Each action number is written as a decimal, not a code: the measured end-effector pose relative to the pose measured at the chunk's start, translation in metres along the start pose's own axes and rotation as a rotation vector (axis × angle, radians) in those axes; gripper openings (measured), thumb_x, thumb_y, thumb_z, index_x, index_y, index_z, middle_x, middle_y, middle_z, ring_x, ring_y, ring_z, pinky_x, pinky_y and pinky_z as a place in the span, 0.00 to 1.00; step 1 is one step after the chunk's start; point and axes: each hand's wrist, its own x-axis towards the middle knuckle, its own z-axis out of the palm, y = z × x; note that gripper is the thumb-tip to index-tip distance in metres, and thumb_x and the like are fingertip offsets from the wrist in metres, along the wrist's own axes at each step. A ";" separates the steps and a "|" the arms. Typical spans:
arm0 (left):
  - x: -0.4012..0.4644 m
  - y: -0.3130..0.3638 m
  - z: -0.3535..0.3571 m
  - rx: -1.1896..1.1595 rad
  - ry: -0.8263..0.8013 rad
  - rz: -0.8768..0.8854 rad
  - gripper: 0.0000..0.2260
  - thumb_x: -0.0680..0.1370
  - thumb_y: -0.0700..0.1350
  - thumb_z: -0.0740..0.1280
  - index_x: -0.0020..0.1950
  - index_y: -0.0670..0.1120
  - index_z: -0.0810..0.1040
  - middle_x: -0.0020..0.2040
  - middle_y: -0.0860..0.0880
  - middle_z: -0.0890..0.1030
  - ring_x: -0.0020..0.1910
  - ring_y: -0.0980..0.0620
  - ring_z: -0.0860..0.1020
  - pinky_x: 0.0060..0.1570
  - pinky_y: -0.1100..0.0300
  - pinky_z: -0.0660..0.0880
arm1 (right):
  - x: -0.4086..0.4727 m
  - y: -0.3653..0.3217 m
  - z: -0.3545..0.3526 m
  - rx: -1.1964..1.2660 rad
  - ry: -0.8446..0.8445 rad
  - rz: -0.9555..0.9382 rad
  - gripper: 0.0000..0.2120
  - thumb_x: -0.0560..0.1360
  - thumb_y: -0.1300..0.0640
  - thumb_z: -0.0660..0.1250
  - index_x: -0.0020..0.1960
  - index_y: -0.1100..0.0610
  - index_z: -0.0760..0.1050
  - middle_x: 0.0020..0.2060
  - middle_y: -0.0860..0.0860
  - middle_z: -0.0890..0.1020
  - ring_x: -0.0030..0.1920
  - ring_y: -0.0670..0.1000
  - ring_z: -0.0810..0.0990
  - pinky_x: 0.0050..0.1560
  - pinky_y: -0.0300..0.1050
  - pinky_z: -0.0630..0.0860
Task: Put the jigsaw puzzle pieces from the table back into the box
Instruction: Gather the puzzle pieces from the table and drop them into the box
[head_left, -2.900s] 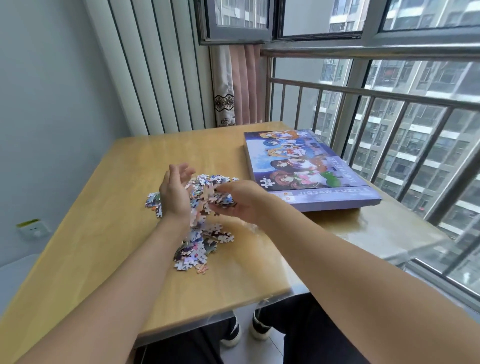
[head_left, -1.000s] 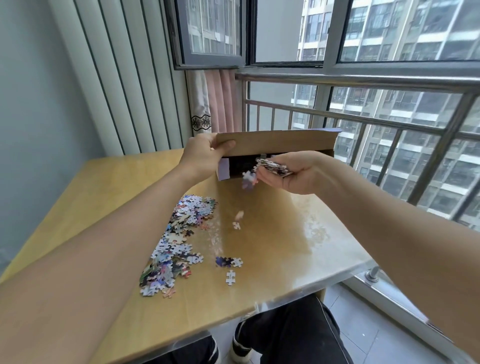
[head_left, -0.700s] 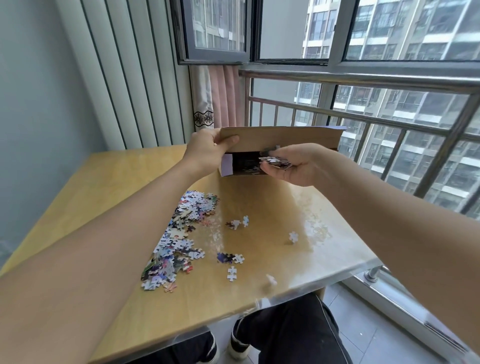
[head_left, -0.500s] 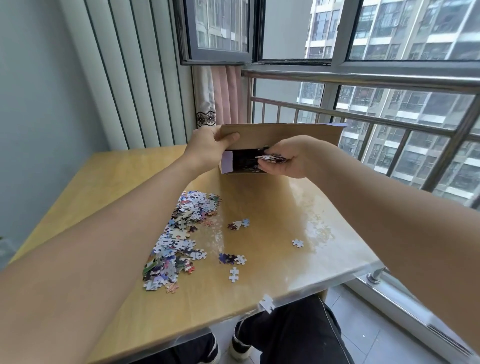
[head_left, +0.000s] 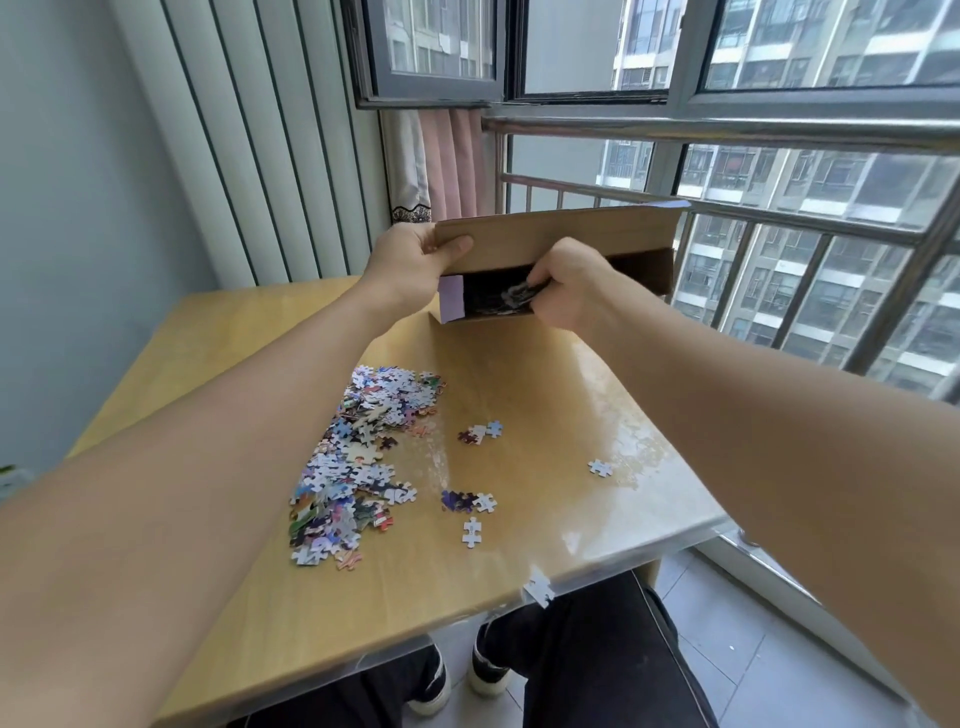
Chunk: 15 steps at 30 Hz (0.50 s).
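The right hand's (head_left: 569, 283) fingers are hidden inside the box (head_left: 561, 234).

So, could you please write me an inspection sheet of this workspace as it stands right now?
Surface: wooden table, glossy, with glare on its right side.
Job's things: puzzle box held raised and open at the table's far edge; main pile of puzzle pieces left of centre; small clusters and singles to its right; one stray piece at the near edge.
Clutter: nothing seen.
Hands: left hand grips the box's lifted flap; right hand holds a handful of pieces at the box opening.
Cables: nothing seen.
Surroundings: metal railing and windows on the right, pink curtain, ribbed wall panel behind.
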 end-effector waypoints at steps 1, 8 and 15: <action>0.000 0.000 -0.002 -0.014 0.002 -0.001 0.05 0.81 0.46 0.68 0.55 0.54 0.81 0.49 0.56 0.84 0.52 0.55 0.82 0.60 0.54 0.78 | 0.002 -0.003 -0.004 -0.119 0.026 -0.057 0.07 0.78 0.71 0.60 0.46 0.65 0.75 0.51 0.56 0.74 0.52 0.54 0.75 0.58 0.40 0.74; -0.002 -0.002 -0.005 -0.045 0.007 -0.009 0.05 0.81 0.46 0.68 0.55 0.53 0.82 0.51 0.52 0.85 0.54 0.51 0.82 0.60 0.50 0.79 | 0.004 -0.001 -0.015 -0.439 -0.022 -0.161 0.09 0.77 0.73 0.63 0.46 0.61 0.70 0.46 0.57 0.75 0.48 0.54 0.75 0.30 0.32 0.76; -0.004 -0.003 -0.007 -0.078 0.030 -0.029 0.04 0.81 0.47 0.68 0.54 0.54 0.81 0.51 0.50 0.84 0.53 0.49 0.81 0.57 0.48 0.80 | 0.010 0.000 -0.023 -1.069 0.059 -0.373 0.06 0.77 0.62 0.68 0.47 0.62 0.71 0.39 0.54 0.73 0.39 0.55 0.74 0.36 0.44 0.70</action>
